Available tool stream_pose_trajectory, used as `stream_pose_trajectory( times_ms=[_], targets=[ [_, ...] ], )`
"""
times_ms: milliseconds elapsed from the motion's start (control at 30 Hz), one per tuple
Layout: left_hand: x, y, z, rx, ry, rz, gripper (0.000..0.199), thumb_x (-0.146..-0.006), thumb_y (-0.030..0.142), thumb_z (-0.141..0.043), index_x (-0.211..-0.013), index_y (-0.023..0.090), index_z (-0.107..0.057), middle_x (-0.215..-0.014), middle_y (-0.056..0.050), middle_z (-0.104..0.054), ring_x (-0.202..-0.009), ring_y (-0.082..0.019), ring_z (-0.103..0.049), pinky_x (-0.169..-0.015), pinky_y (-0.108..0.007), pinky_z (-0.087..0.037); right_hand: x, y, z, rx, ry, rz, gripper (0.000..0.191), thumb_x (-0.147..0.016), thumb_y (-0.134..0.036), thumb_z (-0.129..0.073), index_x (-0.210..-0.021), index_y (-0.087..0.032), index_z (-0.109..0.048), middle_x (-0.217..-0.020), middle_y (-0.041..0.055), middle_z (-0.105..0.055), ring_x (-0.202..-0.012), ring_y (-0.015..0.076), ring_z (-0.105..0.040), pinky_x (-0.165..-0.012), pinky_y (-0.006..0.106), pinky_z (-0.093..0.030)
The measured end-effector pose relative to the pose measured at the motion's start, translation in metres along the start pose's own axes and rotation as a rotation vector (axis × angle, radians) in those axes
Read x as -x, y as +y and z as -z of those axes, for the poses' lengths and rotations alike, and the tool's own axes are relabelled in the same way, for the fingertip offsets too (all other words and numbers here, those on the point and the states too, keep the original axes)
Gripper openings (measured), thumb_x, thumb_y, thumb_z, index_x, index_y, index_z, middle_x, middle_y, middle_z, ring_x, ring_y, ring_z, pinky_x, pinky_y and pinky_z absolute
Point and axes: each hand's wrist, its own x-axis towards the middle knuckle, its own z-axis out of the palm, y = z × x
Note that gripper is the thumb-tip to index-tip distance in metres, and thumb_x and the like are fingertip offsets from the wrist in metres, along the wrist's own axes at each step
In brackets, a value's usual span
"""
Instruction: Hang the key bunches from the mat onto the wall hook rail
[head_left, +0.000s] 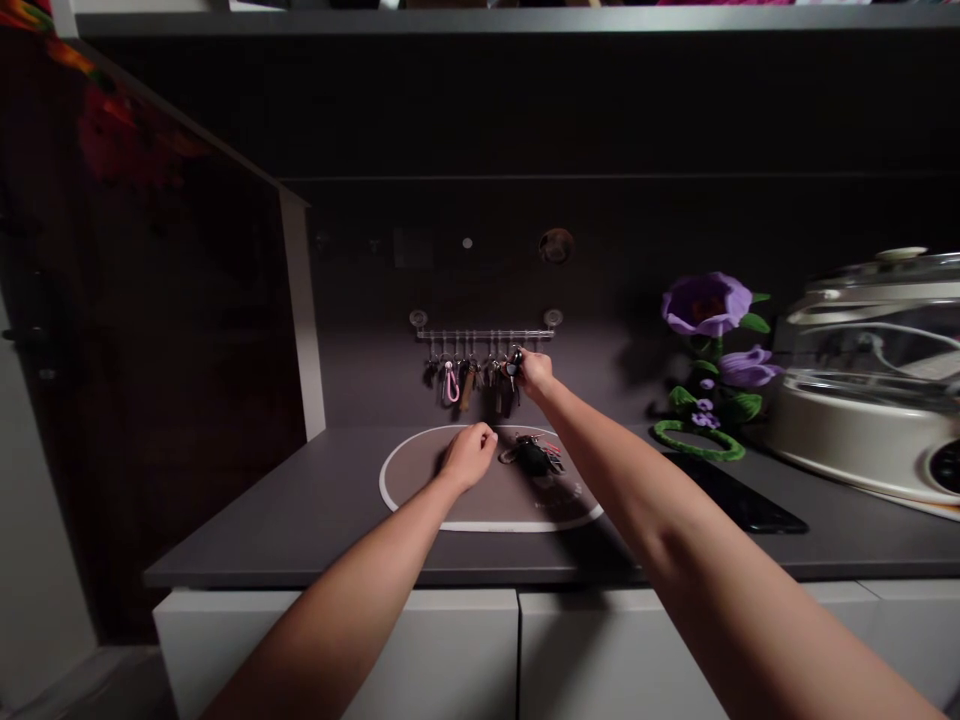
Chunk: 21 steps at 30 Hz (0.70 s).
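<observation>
Reaching up to the clear hook rail (486,334) on the back wall, my right hand (535,372) is closed on a small dark key fob (514,364) near the rail's right end. Several keys hang from the hooks, among them one with a pink loop (451,384) and one with a brown tag (468,388). My left hand (470,454) rests over the oval mat (420,480) with its fingers curled; what they hold, if anything, is hidden. To its right on the mat lies a dark bunch of keys (534,456).
On the right of the counter (292,510) lie a black phone (739,492) and purple fabric flowers (707,304) with a green ring base. A cream appliance with a clear lid (862,410) stands farther right. A shelf edge (480,22) crosses overhead.
</observation>
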Motion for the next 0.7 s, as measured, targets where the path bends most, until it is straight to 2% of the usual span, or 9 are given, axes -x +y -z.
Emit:
stream_pose_trajectory(
  times_ms=[300, 700],
  targets=[
    [0.000, -0.001, 0.000, 0.000, -0.004, 0.031, 0.020, -0.080, 0.028, -0.042, -0.076, 0.016, -0.058, -0.076, -0.003, -0.063, -0.070, -0.012, -0.055, -0.069, -0.023, -0.041, -0.007, 0.004, -0.005, -0.048, -0.003, -0.027, 0.019, -0.081, -0.013, -0.045, -0.062, -0.017, -0.044, -0.042, -0.0046, -0.046, -0.037, 0.0090, -0.049, -0.046, 0.024, -0.049],
    [0.001, 0.001, 0.001, 0.011, 0.007, 0.045, 0.018, -0.079, 0.026, -0.043, -0.074, 0.016, -0.056, -0.072, -0.003, -0.062, -0.068, -0.012, -0.053, -0.066, -0.023, -0.040, 0.002, 0.010, 0.011, -0.013, -0.032, -0.021, 0.020, -0.081, -0.013, -0.046, -0.061, -0.016, -0.045, -0.043, -0.0041, -0.047, -0.037, 0.0069, -0.046, -0.043, 0.020, -0.045]
  ],
)
